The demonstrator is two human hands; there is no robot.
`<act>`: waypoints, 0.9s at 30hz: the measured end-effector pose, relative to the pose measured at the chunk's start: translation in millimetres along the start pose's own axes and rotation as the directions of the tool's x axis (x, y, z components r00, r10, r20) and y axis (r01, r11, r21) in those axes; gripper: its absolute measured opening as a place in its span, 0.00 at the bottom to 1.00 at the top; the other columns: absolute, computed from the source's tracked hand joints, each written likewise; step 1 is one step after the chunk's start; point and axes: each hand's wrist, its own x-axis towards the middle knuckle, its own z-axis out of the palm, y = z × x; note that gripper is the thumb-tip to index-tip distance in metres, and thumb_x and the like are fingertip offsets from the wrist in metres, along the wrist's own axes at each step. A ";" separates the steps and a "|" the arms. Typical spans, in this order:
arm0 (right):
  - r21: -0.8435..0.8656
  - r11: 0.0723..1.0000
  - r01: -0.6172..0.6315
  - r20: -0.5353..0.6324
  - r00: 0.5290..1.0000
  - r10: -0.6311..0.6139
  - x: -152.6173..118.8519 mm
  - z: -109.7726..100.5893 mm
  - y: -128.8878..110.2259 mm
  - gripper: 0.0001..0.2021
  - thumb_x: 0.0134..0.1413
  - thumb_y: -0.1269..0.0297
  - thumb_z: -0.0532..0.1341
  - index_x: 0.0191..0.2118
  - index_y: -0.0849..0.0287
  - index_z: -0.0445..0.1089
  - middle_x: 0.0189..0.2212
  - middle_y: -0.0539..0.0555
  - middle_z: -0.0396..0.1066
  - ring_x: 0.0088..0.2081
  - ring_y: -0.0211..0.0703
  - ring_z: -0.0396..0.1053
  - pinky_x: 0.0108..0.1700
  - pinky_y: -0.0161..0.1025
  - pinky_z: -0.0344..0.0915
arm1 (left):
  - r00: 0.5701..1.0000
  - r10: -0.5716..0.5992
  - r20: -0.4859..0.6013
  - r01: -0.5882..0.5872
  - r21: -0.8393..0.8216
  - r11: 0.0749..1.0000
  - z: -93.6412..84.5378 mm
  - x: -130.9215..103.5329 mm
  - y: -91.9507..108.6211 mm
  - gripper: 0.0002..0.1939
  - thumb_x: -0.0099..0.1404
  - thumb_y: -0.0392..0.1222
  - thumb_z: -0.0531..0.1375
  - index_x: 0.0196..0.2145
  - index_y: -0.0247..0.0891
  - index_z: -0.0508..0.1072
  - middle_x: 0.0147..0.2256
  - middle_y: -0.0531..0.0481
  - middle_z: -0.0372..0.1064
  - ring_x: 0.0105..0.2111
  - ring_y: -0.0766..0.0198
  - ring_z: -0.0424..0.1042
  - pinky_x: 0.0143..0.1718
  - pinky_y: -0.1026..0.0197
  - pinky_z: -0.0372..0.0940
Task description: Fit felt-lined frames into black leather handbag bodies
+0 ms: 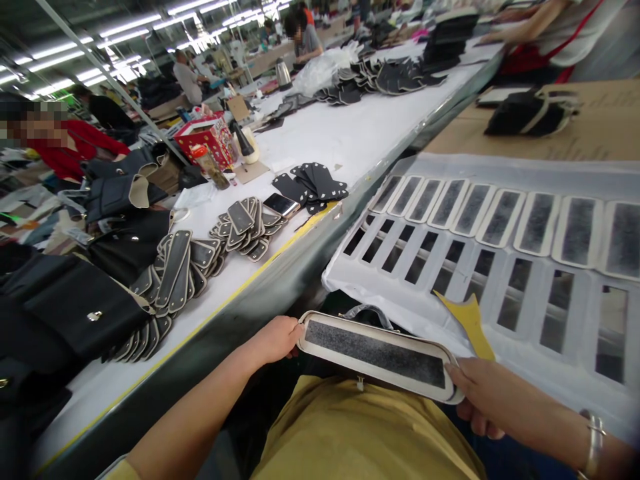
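Close to my body I hold a handbag (375, 353) by its two ends. Its long face, dark grey with a cream border, is turned up towards me. A wrapped handle (370, 313) shows behind it and a small metal clasp at its near side. My left hand (280, 339) grips the left end, thumb on the rim. My right hand (477, 393) grips the right end, thumb on top and fingers curled beneath. Just beyond my right hand, a yellow forked piece (467, 323) lies on a white slotted sheet (400, 267).
Cream-edged grey panels (505, 217) line the sheet. On the long white table (320, 143) to the left are black bags (65, 307), piles of dark strips (175, 273), a phone (283, 205) and a red box (205, 137). Several people work around the tables.
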 end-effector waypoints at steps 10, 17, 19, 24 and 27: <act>-0.038 0.994 0.099 -0.004 0.995 -0.100 5.8 -4.3 10.1 0.23 0.64 0.65 0.38 0.25 0.63 0.63 0.23 0.60 0.73 0.20 0.41 0.71 0.18 0.33 0.66 | 0.991 -0.115 -0.063 0.060 -0.565 0.823 7.5 -13.3 -15.4 0.29 0.58 0.62 0.53 0.36 0.30 0.74 0.30 0.42 0.74 0.31 0.59 0.73 0.33 0.59 0.68; -0.061 0.995 0.078 -0.007 0.997 -0.078 3.9 -5.3 6.7 0.23 0.64 0.66 0.37 0.23 0.62 0.62 0.22 0.58 0.71 0.19 0.38 0.69 0.18 0.31 0.65 | 0.964 -0.058 -0.260 -0.053 -0.401 0.914 25.5 -21.2 -8.1 0.19 0.56 0.53 0.59 0.32 0.32 0.76 0.27 0.50 0.72 0.31 0.60 0.71 0.33 0.64 0.65; -0.045 0.998 0.052 -0.017 0.998 -0.053 2.1 -4.9 3.9 0.23 0.64 0.67 0.37 0.24 0.62 0.62 0.23 0.58 0.71 0.19 0.38 0.69 0.18 0.30 0.64 | 0.943 -0.006 -0.334 -0.072 -0.219 0.973 26.6 -20.6 -5.2 0.17 0.57 0.50 0.57 0.29 0.32 0.76 0.23 0.52 0.70 0.26 0.63 0.68 0.27 0.67 0.61; 0.006 1.000 -0.009 -0.026 1.000 0.009 -1.8 -3.4 -0.8 0.19 0.63 0.70 0.40 0.24 0.61 0.59 0.21 0.56 0.71 0.18 0.36 0.68 0.16 0.29 0.62 | 0.883 0.128 -0.451 -0.042 0.195 0.980 28.2 -16.2 -2.1 0.19 0.59 0.48 0.54 0.18 0.32 0.71 0.15 0.55 0.60 0.19 0.69 0.60 0.22 0.66 0.49; 0.022 1.000 -0.003 -0.033 0.999 0.004 -2.6 -3.3 -2.3 0.20 0.63 0.70 0.40 0.23 0.61 0.59 0.21 0.56 0.71 0.17 0.35 0.67 0.16 0.29 0.61 | 0.866 0.155 -0.475 -0.035 0.252 0.967 30.0 -14.8 -1.9 0.19 0.58 0.47 0.54 0.17 0.31 0.70 0.15 0.55 0.56 0.20 0.69 0.58 0.23 0.65 0.48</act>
